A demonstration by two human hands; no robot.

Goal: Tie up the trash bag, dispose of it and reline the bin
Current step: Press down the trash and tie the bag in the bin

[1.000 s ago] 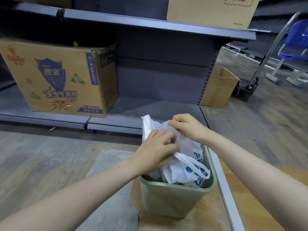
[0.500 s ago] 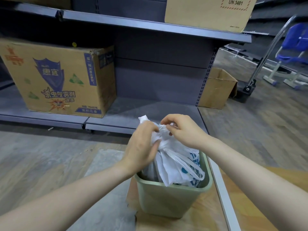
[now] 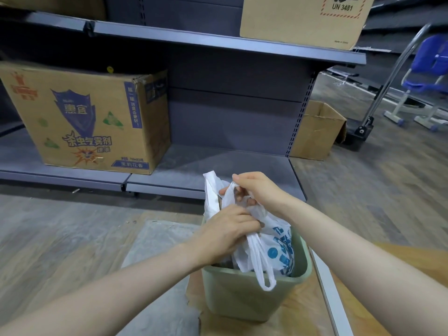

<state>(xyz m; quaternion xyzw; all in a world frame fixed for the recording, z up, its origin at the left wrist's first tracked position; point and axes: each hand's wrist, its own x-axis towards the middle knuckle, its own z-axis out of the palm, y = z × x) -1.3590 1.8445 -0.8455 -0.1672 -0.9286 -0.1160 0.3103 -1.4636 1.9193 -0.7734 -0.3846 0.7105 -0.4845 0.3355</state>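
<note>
A white trash bag (image 3: 275, 241) with blue print sits in a pale green bin (image 3: 244, 294) on the floor. My left hand (image 3: 228, 230) grips the gathered plastic at the bag's near side, fingers curled over it. Just above and behind it, my right hand (image 3: 257, 190) pinches a bag handle near the top. A loose handle loop hangs down over the bin's front rim. One corner of the bag sticks up behind my hands.
A grey metal shelf unit (image 3: 218, 163) stands right behind the bin, with a large printed cardboard box (image 3: 89, 117) on its bottom shelf at left. A small open carton (image 3: 315, 132) sits on the floor at right, near a trolley and a blue chair (image 3: 429, 69).
My left hand has dropped lower and nearer on the bag, while my right hand has lifted a handle upward. The view has shifted slightly.
</note>
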